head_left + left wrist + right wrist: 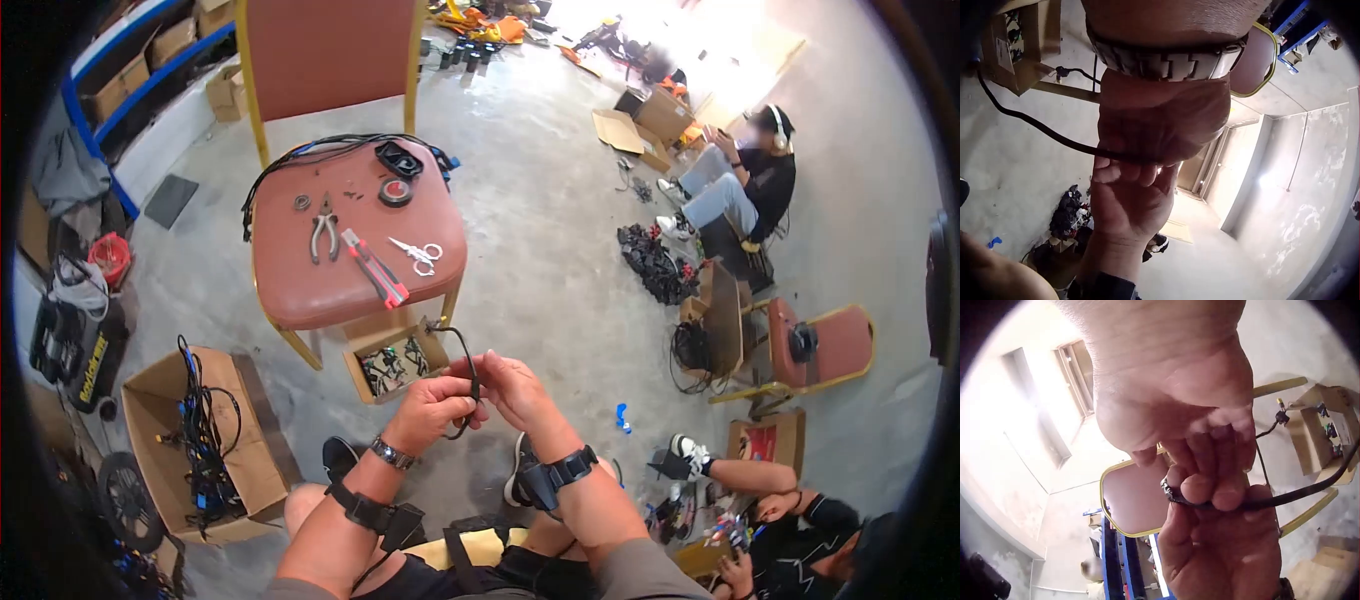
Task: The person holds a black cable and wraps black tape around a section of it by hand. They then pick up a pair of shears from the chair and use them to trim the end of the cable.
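My left hand (430,412) pinches a black cable (468,350) between thumb and fingers. Facing it, my right hand (515,390) has its fingertips curled against the same cable. In the right wrist view, a short cable end (1166,487) with a pale, frayed-looking tip sticks out beside the fingers. The rest of the cable loops away, and a small connector (1281,417) hangs near the carton. Overlapping fingers hide part of the gripped stretch. Ahead, pliers (324,230), a red utility knife (375,268), white scissors (418,255) and a tape roll (395,192) lie on the chair seat (290,290).
Under the chair's front edge sits a small carton (432,350) of connectors. A larger carton (150,400) with cables stands at left. Two other people sit at right, near another chair (840,345) and a black heap (655,262). Blue shelving (75,120) lines the left wall.
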`<state>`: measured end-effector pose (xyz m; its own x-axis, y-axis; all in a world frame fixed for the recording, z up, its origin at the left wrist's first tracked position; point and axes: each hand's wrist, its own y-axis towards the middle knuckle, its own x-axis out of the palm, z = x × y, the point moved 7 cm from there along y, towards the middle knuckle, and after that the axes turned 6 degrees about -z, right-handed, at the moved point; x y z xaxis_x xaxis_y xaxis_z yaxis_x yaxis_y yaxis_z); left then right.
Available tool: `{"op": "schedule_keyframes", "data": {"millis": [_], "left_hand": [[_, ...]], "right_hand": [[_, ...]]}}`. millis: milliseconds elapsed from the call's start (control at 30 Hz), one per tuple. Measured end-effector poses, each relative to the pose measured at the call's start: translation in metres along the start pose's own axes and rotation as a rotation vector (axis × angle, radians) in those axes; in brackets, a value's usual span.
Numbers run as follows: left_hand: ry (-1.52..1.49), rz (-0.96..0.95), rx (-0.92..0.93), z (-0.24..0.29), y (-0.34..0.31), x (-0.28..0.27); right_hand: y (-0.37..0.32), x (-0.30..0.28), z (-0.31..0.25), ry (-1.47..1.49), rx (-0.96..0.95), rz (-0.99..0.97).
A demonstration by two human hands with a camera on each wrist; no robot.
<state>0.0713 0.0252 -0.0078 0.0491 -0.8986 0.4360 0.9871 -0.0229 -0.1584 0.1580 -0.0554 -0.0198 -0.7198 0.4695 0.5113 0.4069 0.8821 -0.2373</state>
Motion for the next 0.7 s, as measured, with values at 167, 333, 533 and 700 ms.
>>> {"op": "schedule_keyframes", "data": {"millis": [167,333,533,700], "left_hand": [[0.027,0.042,0.038,-0.018,0.008,0.003],[-0.003,0.004,0.052,-0.029,0.014,0.003],[0.009,0.031,-0.013,-0.029,0.014,0.012],[0.015,0.056,-0.023,-0.036,0.015,0.007]], "right_hand": [[-0.034,-0.024,-0.038,-0.274,0.05,-0.007],[-0.106,-0.053,-0.158,-0.683,-0.021,0.136],[-0.17,-0.087,-0.272,-1.181,-0.064,0.41],[-0.14,-0.144,-0.164,-1.605,0.155,0.283]]}}
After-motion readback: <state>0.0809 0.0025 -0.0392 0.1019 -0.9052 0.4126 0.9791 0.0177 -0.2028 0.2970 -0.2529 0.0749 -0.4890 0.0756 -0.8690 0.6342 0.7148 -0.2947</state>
